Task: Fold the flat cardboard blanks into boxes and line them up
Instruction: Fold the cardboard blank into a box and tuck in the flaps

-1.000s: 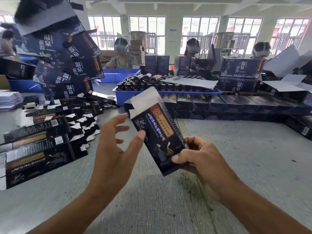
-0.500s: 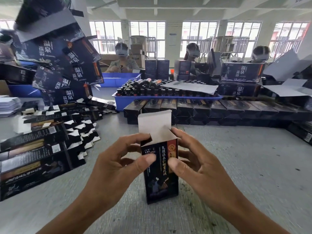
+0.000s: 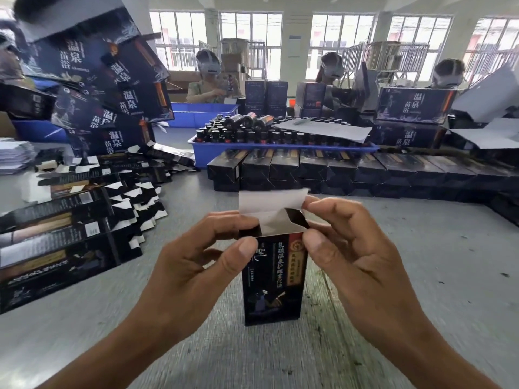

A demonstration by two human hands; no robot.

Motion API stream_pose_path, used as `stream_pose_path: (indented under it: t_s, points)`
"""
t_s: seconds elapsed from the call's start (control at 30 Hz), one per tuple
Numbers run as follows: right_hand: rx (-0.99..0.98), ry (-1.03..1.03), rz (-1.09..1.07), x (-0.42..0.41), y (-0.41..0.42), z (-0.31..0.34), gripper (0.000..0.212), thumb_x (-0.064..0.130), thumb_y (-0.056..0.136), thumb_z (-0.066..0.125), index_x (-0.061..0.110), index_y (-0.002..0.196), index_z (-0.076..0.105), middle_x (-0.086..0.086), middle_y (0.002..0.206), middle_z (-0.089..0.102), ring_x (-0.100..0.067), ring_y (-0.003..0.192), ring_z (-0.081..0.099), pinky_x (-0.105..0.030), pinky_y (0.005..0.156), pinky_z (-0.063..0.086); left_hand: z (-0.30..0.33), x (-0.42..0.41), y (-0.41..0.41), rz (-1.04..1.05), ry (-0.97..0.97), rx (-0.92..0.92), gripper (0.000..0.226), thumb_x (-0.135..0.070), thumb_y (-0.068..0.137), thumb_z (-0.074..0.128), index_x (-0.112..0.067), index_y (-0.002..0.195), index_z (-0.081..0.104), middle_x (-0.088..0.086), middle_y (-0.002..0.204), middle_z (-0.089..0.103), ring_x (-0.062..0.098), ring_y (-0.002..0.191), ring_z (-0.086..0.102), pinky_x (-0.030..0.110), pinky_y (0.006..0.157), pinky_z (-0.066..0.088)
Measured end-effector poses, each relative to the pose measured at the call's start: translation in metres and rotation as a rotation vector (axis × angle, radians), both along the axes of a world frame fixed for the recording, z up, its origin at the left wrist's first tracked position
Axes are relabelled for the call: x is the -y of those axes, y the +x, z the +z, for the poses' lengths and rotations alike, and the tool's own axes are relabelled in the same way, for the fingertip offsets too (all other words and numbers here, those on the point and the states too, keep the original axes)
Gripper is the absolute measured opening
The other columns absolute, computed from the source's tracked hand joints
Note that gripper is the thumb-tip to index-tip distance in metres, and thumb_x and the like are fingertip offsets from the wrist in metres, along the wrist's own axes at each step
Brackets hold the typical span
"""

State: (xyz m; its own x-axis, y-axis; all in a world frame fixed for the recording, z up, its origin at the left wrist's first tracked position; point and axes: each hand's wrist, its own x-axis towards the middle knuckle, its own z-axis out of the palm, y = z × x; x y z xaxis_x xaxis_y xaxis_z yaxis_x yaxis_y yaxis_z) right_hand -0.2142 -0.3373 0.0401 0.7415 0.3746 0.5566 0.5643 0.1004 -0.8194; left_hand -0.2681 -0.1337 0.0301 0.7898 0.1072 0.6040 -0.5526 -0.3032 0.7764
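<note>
Box in hand: a dark printed carton (image 3: 271,279) stands upright on the grey table (image 3: 421,276), near the table's near edge and midway between its sides; the body is already squared up.
Top end: the white lid flap (image 3: 271,200) stands straight up; a small dark side flap (image 3: 297,218) on the right leans inward. The top is not yet closed.
Left hand (image 3: 193,265): fingers curled round the carton's upper left corner, thumb pressed on the front panel just under the rim.
Right hand (image 3: 356,256): thumb on the front panel's upper right corner, fingertips pinching the right end of the lid flap.
Flat blanks (image 3: 64,237): a fanned heap lies along the left side of the table, well apart from the carton; many appear unfolded, so much work is left.
Finished row (image 3: 337,172): folded boxes lie side by side across the far part of the table, in front of a blue tray (image 3: 280,148) of dark bottles.
Progress, as judged: this carton needs its side flaps tucked and lid closed, then a place in the row.
Background: other workers sit beyond the far edge.
</note>
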Motion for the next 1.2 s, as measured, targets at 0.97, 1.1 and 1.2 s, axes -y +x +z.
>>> stream_pose_path:
  t_s: [0.97, 1.1, 1.2]
  points:
    - [0.245, -0.090, -0.165, 0.002, 0.002, 0.000, 0.019, 0.031, 0.091, 0.067, 0.030, 0.109, 0.073, 0.020, 0.125, 0.067, -0.005, 0.117, 0.064, -0.019, 0.086, 0.056, -0.002, -0.002, 0.000, 0.017, 0.129, 0.185, 0.027, -0.021, 0.097, 0.057, -0.022, 0.121, 0.070, -0.003, 0.116, 0.069, 0.022, 0.109, 0.067, 0.034, 0.064, 0.062]
    - [0.285, -0.127, -0.190, 0.002, 0.005, -0.002, 0.022, 0.036, 0.092, 0.062, 0.033, 0.112, 0.071, 0.022, 0.126, 0.065, -0.004, 0.118, 0.063, -0.016, 0.086, 0.054, -0.001, -0.009, 0.002, 0.048, 0.258, 0.230, 0.032, -0.020, 0.093, 0.064, -0.017, 0.124, 0.067, -0.006, 0.120, 0.068, 0.018, 0.110, 0.068, 0.021, 0.070, 0.057]
    - [0.280, -0.214, -0.247, 0.001, 0.007, -0.008, 0.030, 0.038, 0.095, 0.063, 0.044, 0.124, 0.061, 0.029, 0.123, 0.063, 0.006, 0.113, 0.061, -0.009, 0.085, 0.051, -0.002, -0.014, 0.005, 0.050, 0.350, 0.226, 0.039, -0.026, 0.092, 0.065, -0.023, 0.131, 0.062, -0.014, 0.121, 0.067, 0.014, 0.107, 0.068, 0.017, 0.068, 0.056]
